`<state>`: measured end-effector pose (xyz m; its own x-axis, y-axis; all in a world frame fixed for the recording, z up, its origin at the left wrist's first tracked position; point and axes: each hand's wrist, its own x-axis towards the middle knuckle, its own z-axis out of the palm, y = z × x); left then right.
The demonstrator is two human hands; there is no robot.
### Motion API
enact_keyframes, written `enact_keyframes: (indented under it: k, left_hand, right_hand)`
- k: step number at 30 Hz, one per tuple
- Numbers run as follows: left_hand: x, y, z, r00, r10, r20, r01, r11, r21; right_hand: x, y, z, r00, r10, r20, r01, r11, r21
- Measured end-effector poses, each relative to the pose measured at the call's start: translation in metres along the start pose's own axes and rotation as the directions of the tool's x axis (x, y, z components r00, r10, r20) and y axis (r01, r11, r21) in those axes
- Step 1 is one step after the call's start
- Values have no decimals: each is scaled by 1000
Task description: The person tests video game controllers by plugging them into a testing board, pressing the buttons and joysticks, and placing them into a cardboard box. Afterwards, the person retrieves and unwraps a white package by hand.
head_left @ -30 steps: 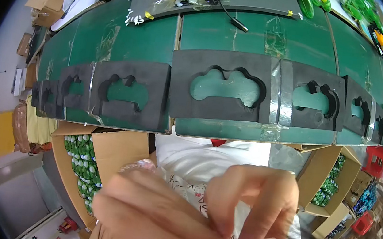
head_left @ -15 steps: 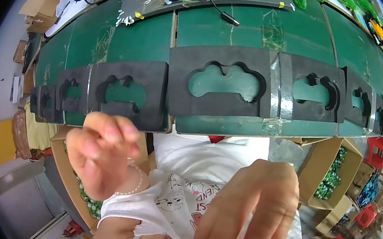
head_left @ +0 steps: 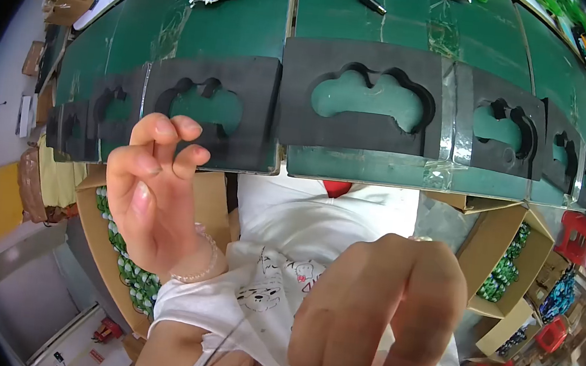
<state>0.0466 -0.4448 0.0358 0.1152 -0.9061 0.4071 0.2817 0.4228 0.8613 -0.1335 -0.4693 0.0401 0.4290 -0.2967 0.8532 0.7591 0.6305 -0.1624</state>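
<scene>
My left hand (head_left: 154, 200) is raised in front of the table's near edge, palm turned up. Its fingers are loosely bent and apart, holding nothing, and a beaded bracelet (head_left: 198, 268) circles the wrist. Behind its fingertips is a black foam block (head_left: 258, 110) with a cloud-shaped cutout. My right hand (head_left: 380, 308) is large and close to the camera, over the white shirt (head_left: 258, 298). Its fingers point down and the tips run out of view, so whatever they touch is hidden. Beyond it lies another black foam block (head_left: 363, 137) with the same cutout.
The green table (head_left: 239, 25) carries a row of foam blocks joined by clear tape (head_left: 452, 121). Open cardboard boxes (head_left: 489, 241) with green-and-white items stand on both sides below. A black cable plug (head_left: 371, 2) lies at the back. Red stools (head_left: 576, 237) stand at right.
The view has tipped downward, so the table sits higher. My left hand has turned, its fingers rising and spreading more. My right hand remains close to the camera, its fingertips now out of view.
</scene>
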Motion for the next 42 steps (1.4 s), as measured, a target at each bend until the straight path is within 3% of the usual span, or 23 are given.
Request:
enact_keyframes:
  k: [2, 5, 6, 9, 10, 12, 29, 32, 34, 35, 36, 37, 38, 39, 41, 42]
  left_hand:
    - [-3, 2, -2, 1000, 5, -2, -5, 1000, 5]
    - [-7, 6, -2, 1000, 21, -9, -21, 1000, 5]
    - [-9, 8, -2, 1000, 24, -14, -24, 1000, 10]
    - [-18, 17, -2, 998, 42, -37, -40, 998, 42]
    - [-20, 20, -3, 998, 54, -45, -52, 997, 55]
    - [-26, 25, -5, 996, 75, -40, -73, 996, 52]
    - [-100, 72, -30, 924, 242, -295, -209, 968, 140]
    - [-106, 77, -35, 930, 256, -265, -228, 965, 132]
    - [-111, 74, -36, 962, 242, -126, -214, 956, 201]
    - [-116, 70, -35, 973, 224, -62, -203, 949, 242]
    - [-127, 67, -30, 996, 90, -8, -82, 934, 348]
    - [-135, 57, -18, 997, -73, 39, 49, 898, 438]
    - [-143, 40, -14, 987, -159, -12, 150, 900, 410]
    - [-153, 22, -17, 967, -237, 89, 162, 850, 501]
    - [-170, -7, -17, 977, -193, 95, 65, 685, 726]
    - [-181, -26, -24, 973, -205, 110, 31, 583, 812]
  right_hand:
    - [-3, -19, 4, 965, 254, -58, -250, 966, 73]
    - [-6, 4, -8, 996, -84, -5, 82, 983, -165]
    - [5, 13, -10, 957, -281, 76, 291, 927, -235]
    - [7, 37, 26, 961, -272, -43, 268, 961, -70]
    - [8, 34, 18, 974, -218, 62, 222, 973, -66]
    - [8, 33, 16, 983, -152, 98, 159, 985, -63]
    - [-11, 75, 73, 998, 63, 32, -64, 998, 21]
    - [-17, 77, 64, 996, 89, 14, -89, 996, 2]
    - [-33, 78, 50, 989, 101, -109, -107, 993, -53]
    - [-43, 77, 38, 965, 110, -239, -140, 984, -110]
    - [-54, 82, 28, 906, 129, -404, -212, 962, -169]
    - [-66, 87, 23, 740, 145, -656, -360, 910, -205]
    - [-87, 90, 6, 597, 211, -774, -498, 854, -151]
    - [-108, 96, -4, 373, 218, -902, -588, 808, -48]
    - [-124, 109, -12, 103, 355, -929, -584, 778, 232]
    - [-140, 115, -21, 35, 373, -927, -551, 781, 294]
